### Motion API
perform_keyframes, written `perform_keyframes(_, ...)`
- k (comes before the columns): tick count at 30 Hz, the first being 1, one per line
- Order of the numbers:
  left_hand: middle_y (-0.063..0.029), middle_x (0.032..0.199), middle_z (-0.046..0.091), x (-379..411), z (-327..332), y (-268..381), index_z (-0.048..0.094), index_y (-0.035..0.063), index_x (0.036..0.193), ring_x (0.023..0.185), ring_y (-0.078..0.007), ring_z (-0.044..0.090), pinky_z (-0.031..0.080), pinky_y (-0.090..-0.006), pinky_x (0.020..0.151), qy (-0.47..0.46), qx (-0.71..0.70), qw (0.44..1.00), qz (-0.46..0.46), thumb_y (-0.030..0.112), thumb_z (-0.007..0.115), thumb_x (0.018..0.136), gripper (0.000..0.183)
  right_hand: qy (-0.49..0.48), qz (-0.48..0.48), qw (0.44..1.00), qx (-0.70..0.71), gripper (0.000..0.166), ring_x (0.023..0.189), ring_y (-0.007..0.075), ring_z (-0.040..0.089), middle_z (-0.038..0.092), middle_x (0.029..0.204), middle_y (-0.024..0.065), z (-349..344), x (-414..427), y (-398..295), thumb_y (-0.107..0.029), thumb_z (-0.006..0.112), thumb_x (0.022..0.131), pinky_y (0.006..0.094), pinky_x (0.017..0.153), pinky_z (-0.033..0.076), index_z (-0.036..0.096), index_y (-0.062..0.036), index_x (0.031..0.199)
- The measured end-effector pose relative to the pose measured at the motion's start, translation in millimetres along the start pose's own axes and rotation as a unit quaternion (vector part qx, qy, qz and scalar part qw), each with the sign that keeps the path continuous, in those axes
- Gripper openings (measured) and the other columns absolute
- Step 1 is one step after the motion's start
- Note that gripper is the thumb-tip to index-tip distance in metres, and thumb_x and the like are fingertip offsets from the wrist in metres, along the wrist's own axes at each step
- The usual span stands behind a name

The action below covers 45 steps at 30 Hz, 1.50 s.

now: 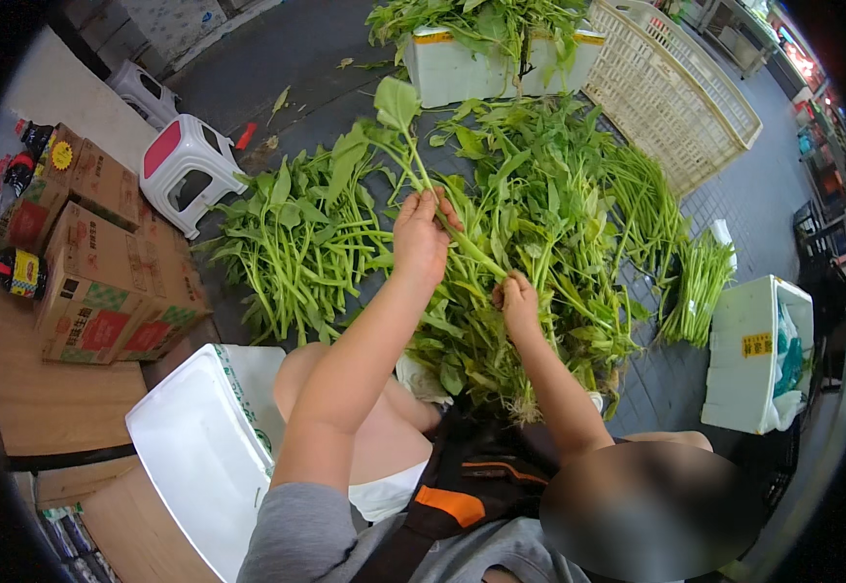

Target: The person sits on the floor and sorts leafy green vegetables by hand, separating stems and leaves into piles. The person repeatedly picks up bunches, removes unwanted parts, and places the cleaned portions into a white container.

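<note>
A long leafy green stalk (475, 251) runs diagonally between my hands, its broad leaves at the upper left. My left hand (425, 237) grips it near the leafy part, and the fingers of my right hand (517, 297) pinch its lower end. Beneath and beyond my hands spreads a large heap of leafy greens (561, 211), with pale roots at the near edge. To the left lies a smaller pile of the greens (306, 248), stems towards me. Trimmed-looking green stems (645, 197) lie at the right, beside a bundle of stems (696, 291).
Greens top a white foam box (459, 73) ahead, beside a cream plastic crate (670, 95). Another foam box (736, 364) holding bags stands right. At left are a white plastic stool (189, 171), cardboard boxes (95, 291) and a white foam container (197, 444) near my leg.
</note>
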<state>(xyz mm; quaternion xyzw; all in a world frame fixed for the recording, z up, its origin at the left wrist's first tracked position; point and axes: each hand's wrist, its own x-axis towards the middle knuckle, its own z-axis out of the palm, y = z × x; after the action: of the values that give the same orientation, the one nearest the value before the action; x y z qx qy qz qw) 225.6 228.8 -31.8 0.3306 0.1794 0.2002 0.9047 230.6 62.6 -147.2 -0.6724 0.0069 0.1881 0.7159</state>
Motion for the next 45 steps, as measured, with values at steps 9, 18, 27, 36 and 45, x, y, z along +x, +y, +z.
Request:
perform_keyframes(9, -0.0024, 0.064, 0.042, 23, -10, 83, 0.046, 0.0039, 0.091, 0.052, -0.0114, 0.035, 0.029, -0.0254, 0.049, -0.019, -0.082, 0.992, 0.089, 0.021, 0.032, 0.093, 0.022, -0.09, 0.128, 0.987, -0.029, 0.024, 0.069, 0.0225, 0.053, 0.055, 0.078, 0.014, -51, -16, -19, -0.021, 0.04, 0.086, 0.0343, 0.066, 0.043, 0.051, -0.0008, 0.092)
perform_keyframes(18, -0.0028, 0.067, 0.037, 7, -32, 37, 0.044, 0.0026, 0.091, 0.053, -0.0114, 0.032, 0.028, -0.0229, 0.047, -0.038, -0.156, 0.982, -0.104, 0.023, 0.033, 0.093, 0.023, -0.248, -0.252, 0.935, -0.018, 0.058, 0.109, 0.0193, 0.041, 0.039, 0.123, 0.0123, 66, -22, -66, -0.008, 0.059, 0.078, 0.0302, 0.09, 0.034, 0.031, -0.0018, 0.128)
perform_keyframes(27, -0.0025, 0.066, 0.042, 36, -93, 78, 0.046, 0.0022, 0.095, 0.05, -0.0106, 0.033, 0.03, -0.0228, 0.046, 0.17, 0.071, 0.983, 0.02, 0.024, 0.037, 0.092, 0.024, -0.207, -0.106, 0.955, -0.187, 0.024, 0.07, 0.0225, 0.058, 0.059, 0.076, 0.0155, 83, -33, -1, -0.015, 0.057, 0.079, 0.0299, 0.063, 0.045, 0.057, -0.0004, 0.098)
perform_keyframes(36, -0.0209, 0.133, 0.027, 55, -212, 136, 0.023, -0.0037, 0.13, 0.121, -0.0318, 0.031, 0.034, -0.0409, 0.093, 0.378, 0.553, 0.741, -0.043, 0.036, 0.052, 0.083, 0.068, 0.041, -0.01, 0.927, -0.373, 0.023, 0.08, 0.0273, 0.058, 0.06, 0.089, 0.0159, -1, 65, 82, -0.013, 0.057, 0.079, 0.0347, 0.07, 0.046, 0.056, 0.001, 0.097)
perform_keyframes(45, -0.0084, 0.093, 0.059, 38, -88, 40, 0.053, -0.0011, 0.107, 0.08, -0.0157, 0.056, 0.045, -0.0258, 0.071, 0.011, 0.463, 0.886, -0.028, 0.017, 0.051, 0.083, 0.031, -0.163, -0.041, 0.972, -0.162, 0.036, 0.083, 0.0161, 0.055, 0.059, 0.094, 0.009, -15, 30, 69, -0.01, 0.06, 0.078, 0.0272, 0.074, 0.044, 0.051, 0.0018, 0.111)
